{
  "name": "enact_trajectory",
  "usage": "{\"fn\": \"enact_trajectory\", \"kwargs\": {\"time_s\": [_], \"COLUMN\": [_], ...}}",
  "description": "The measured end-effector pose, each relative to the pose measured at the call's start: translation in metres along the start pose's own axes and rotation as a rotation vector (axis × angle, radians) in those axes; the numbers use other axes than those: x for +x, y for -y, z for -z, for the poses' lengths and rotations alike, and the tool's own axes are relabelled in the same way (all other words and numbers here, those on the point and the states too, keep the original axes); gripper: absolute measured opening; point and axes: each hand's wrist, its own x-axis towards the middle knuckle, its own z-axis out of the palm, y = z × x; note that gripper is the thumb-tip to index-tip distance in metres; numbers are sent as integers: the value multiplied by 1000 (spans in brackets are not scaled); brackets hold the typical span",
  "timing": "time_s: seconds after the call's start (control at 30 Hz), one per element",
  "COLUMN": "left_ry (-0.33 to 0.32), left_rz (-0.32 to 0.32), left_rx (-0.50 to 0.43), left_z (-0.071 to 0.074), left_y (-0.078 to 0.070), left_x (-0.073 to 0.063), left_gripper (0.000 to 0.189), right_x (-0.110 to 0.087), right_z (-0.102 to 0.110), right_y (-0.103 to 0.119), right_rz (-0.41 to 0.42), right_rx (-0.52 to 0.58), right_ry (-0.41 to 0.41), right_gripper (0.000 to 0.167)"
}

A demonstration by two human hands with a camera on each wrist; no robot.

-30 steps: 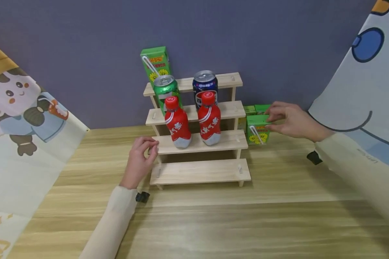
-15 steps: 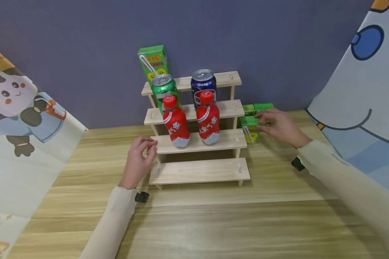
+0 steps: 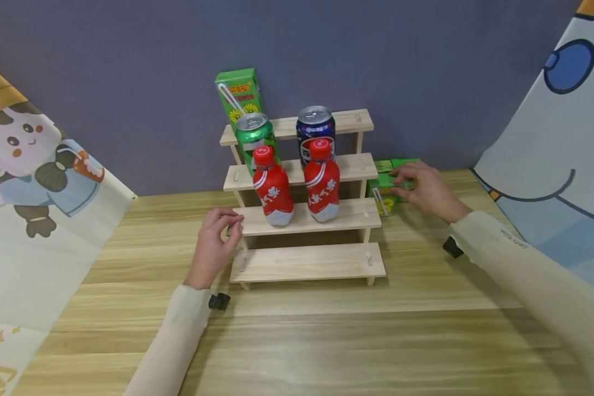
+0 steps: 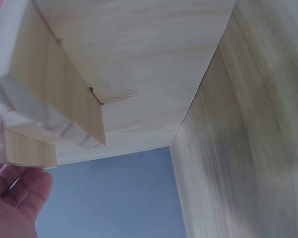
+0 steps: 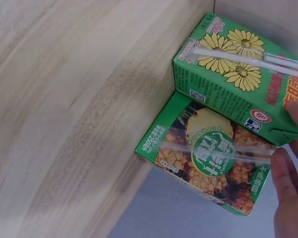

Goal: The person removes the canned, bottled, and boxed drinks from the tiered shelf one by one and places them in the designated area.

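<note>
My right hand (image 3: pixel 425 190) pinches the top end of a green chrysanthemum drink carton (image 3: pixel 385 193), beside the right end of the wooden tiered shelf (image 3: pixel 307 263). In the right wrist view, the fingers and thumb (image 5: pixel 284 173) lie at the carton's top corner. A green pineapple juice carton (image 5: pixel 208 163) stands right up against it. My left hand (image 3: pixel 215 242) pinches the left end of the shelf's second step from the bottom. The left wrist view shows these fingers (image 4: pixel 32 193) at a wooden shelf end (image 4: pixel 27 148).
Two red bottles (image 3: pixel 273 190) stand on the second step. Behind them are a green can (image 3: pixel 255 135) and a dark blue can (image 3: pixel 315 129). A green carton (image 3: pixel 240 91) stands at the top left. A grey-blue wall (image 3: pixel 416 71) rises behind the shelf.
My right hand has moved left and lower with the chrysanthemum drink carton, bringing it close to the shelf's right end and the cartons behind. The left hand stays at the shelf.
</note>
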Motion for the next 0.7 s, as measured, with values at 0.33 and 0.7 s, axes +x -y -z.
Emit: {"fn": "enact_trajectory", "kwargs": {"time_s": [0.33,0.7], "left_ry": [2,-9], "left_rz": [-6,-5], "left_rx": [-2,-9], "left_z": [-2,0], "left_y": [1,2], "left_x": [-1,-1], "left_gripper": [14,14], "right_x": [3,32], "right_z": [17,71], "right_y": [7,40], "right_rz": [16,88], "right_rx": [-42,-49], "right_ry": [32,-7], "right_gripper": [15,19]}}
